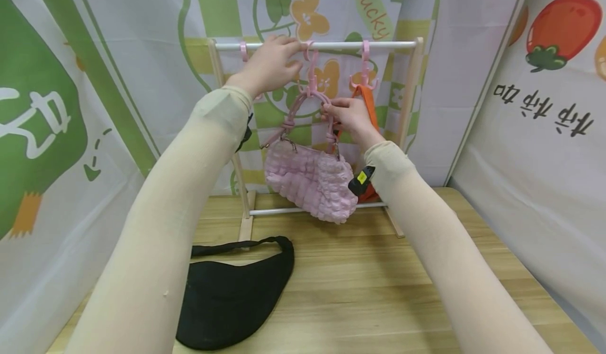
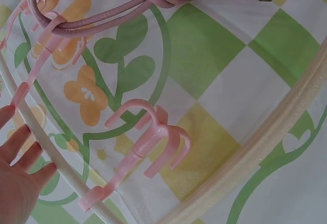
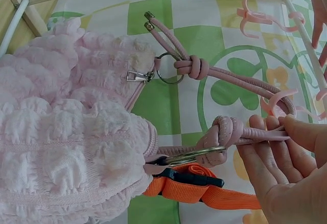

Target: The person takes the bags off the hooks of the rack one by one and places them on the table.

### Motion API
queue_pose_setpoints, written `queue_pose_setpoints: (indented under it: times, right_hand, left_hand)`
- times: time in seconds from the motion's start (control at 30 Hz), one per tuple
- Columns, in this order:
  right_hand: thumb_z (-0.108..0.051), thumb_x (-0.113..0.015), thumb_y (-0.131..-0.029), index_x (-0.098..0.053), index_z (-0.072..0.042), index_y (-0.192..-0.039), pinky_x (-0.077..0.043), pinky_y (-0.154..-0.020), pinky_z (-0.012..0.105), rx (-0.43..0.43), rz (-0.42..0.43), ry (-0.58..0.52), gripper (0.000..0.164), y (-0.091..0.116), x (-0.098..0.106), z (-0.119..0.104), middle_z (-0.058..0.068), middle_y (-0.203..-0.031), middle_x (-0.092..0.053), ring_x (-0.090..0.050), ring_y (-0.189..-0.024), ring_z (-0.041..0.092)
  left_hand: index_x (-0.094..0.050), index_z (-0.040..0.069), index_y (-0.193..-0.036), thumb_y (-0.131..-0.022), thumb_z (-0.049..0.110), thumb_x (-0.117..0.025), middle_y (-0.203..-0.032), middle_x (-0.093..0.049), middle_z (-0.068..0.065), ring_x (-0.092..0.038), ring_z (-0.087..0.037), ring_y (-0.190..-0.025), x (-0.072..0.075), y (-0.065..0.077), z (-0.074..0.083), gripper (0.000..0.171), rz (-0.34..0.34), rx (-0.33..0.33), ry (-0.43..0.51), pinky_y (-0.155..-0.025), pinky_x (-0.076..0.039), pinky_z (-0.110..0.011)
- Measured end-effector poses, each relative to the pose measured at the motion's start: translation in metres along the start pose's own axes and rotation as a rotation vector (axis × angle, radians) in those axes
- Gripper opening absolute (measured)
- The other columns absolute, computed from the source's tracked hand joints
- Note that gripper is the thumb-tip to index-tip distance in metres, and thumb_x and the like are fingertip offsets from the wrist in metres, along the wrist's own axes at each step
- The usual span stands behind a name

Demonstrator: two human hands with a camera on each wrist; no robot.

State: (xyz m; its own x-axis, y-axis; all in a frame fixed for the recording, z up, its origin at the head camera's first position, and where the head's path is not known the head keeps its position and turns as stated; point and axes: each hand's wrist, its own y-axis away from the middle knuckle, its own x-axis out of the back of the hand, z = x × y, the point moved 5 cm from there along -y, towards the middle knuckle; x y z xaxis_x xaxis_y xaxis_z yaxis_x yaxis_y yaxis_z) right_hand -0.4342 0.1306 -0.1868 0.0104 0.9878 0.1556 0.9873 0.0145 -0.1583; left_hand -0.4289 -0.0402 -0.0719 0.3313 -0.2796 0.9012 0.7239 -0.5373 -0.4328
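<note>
Right hand pinches handle of pink bag; left hand, fingers straight, by rail; best seat handle deep in hook.

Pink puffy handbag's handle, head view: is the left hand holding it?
No, the right hand holds the handle, while the left hand is up by the rack's top rail.

Cream sleeves meet a black wrist camera

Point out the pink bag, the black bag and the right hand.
Pink bag (image 1: pixel 307 178), head view: puffy body.
Black bag (image 1: pixel 232 301), head view: main body.
Right hand (image 1: pixel 352 116), head view: back of the hand.
</note>
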Motion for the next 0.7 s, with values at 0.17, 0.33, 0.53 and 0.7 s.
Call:
queue_pose_setpoints:
  times: [0.17, 0.33, 0.53, 0.7]
  right_hand:
    - [-0.019, -0.06, -0.093, -0.059, -0.005, -0.128, -0.052, -0.092, 0.04, 0.004, 0.006, -0.024, 0.037, -0.0011, -0.0008, -0.0012, 0.02, -0.123, -0.062, -0.061, -0.113, 0.03]
    - [-0.017, -0.059, -0.094, -0.058, -0.004, -0.128, -0.052, -0.091, 0.04, 0.008, 0.015, -0.047, 0.037, -0.0014, -0.0009, -0.0017, 0.02, -0.123, -0.062, -0.061, -0.113, 0.031]
    - [-0.017, -0.06, -0.093, -0.061, -0.005, -0.126, -0.052, -0.092, 0.038, 0.001, 0.042, -0.068, 0.035, -0.0014, -0.0006, -0.0036, 0.017, -0.12, -0.064, -0.061, -0.111, 0.03]
    - [-0.016, -0.061, -0.092, -0.063, -0.005, -0.124, -0.053, -0.09, 0.037, 0.011, 0.059, -0.065, 0.033, -0.0006, -0.0006, -0.0056, 0.016, -0.117, -0.066, -0.064, -0.108, 0.029]
  left_hand:
    - [-0.033, 0.023, -0.148, -0.1, 0.034, -0.039, -0.155, -0.029, -0.007, -0.023, -0.028, -0.142, -0.0008, -0.0013, -0.0014, 0.049, -0.008, 0.009, 0.006, -0.117, -0.02, -0.047]
    - [-0.032, 0.024, -0.148, -0.1, 0.036, -0.039, -0.155, -0.028, -0.006, -0.022, -0.028, -0.143, -0.0026, -0.0026, -0.0022, 0.049, -0.015, 0.015, 0.009, -0.117, -0.019, -0.048]
    - [-0.033, 0.024, -0.147, -0.1, 0.036, -0.039, -0.155, -0.027, -0.005, -0.022, -0.028, -0.143, -0.0024, -0.0031, -0.0022, 0.049, -0.008, 0.015, 0.001, -0.117, -0.019, -0.048]
    - [-0.032, 0.025, -0.147, -0.1, 0.037, -0.039, -0.155, -0.028, -0.003, -0.022, -0.027, -0.143, -0.0016, -0.0027, -0.003, 0.049, -0.006, 0.018, -0.001, -0.117, -0.019, -0.047]
